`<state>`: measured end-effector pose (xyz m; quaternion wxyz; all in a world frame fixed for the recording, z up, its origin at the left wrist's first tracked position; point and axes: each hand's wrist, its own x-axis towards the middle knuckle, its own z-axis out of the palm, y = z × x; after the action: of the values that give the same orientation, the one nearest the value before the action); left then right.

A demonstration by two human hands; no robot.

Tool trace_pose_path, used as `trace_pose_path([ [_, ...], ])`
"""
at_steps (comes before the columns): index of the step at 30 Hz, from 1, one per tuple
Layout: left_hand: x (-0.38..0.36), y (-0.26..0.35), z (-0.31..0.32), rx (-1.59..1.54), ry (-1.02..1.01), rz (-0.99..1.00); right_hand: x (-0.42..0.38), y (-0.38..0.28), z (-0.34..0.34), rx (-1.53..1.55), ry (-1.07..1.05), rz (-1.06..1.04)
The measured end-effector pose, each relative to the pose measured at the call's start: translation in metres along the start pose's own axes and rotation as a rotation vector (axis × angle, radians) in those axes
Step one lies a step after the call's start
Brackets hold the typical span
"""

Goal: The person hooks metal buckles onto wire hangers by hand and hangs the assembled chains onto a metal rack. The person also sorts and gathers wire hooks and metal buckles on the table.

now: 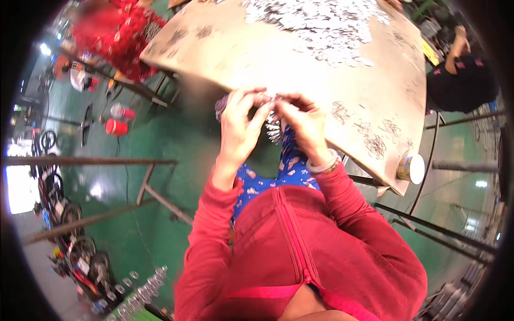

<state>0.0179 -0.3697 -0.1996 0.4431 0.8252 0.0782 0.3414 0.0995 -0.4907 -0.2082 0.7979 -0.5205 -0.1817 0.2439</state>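
My left hand point(239, 125) and my right hand point(306, 125) meet over the near edge of the table point(235, 59), fingertips pinched together. Between them are small shiny metal pieces point(272, 99), too small to name exactly. A bunch of silvery flat pieces point(274, 132) hangs just below the fingers, above my lap; its attachment is hidden. To the right of my right hand, several little heaps of dark, thin wire-like pieces point(375, 146) lie on the tabletop. A broad pile of flat silvery pieces point(326, 27) covers the far part of the table.
A white tub point(411, 169) stands at the table's right corner. One person in red point(120, 37) is at the far left, another in dark clothing point(463, 83) at the right. Metal rails point(91, 161) and parked motorbikes point(80, 249) are on the left. A red container point(116, 127) stands on the green floor.
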Motion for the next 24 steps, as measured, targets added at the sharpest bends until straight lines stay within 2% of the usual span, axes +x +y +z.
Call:
trace_pose_path([
  [1,-0.003,0.003,0.003,0.012,0.023,-0.035,0.000,0.003,0.000,0.018,-0.014,-0.043],
  [3,-0.004,0.009,0.006,0.107,0.079,0.056,-0.003,-0.001,0.005,-0.078,0.037,-0.072],
  [4,-0.006,0.010,0.008,0.055,0.087,-0.007,-0.003,-0.002,0.006,-0.131,0.016,-0.121],
  [10,0.002,-0.003,0.017,0.028,0.082,0.061,0.003,-0.002,-0.006,-0.411,-0.054,-0.345],
  [14,0.006,-0.006,0.020,-0.117,-0.009,-0.049,0.010,-0.001,-0.022,-0.426,-0.149,-0.258],
  [17,0.004,-0.010,0.020,-0.185,-0.051,-0.122,0.040,-0.024,-0.065,-0.649,-0.268,-0.189],
  [19,0.005,-0.012,0.018,-0.189,-0.051,-0.138,0.081,-0.045,-0.112,-0.802,-0.085,0.167],
  [20,0.004,-0.014,0.017,-0.199,-0.047,-0.165,0.108,-0.043,-0.141,-0.988,0.011,0.182],
  [21,0.003,-0.018,0.018,-0.208,-0.043,-0.189,0.134,-0.030,-0.171,-1.171,0.111,0.191],
  [24,-0.002,-0.030,0.025,-0.206,-0.013,-0.218,0.194,0.030,-0.236,-1.511,0.228,-0.101],
])
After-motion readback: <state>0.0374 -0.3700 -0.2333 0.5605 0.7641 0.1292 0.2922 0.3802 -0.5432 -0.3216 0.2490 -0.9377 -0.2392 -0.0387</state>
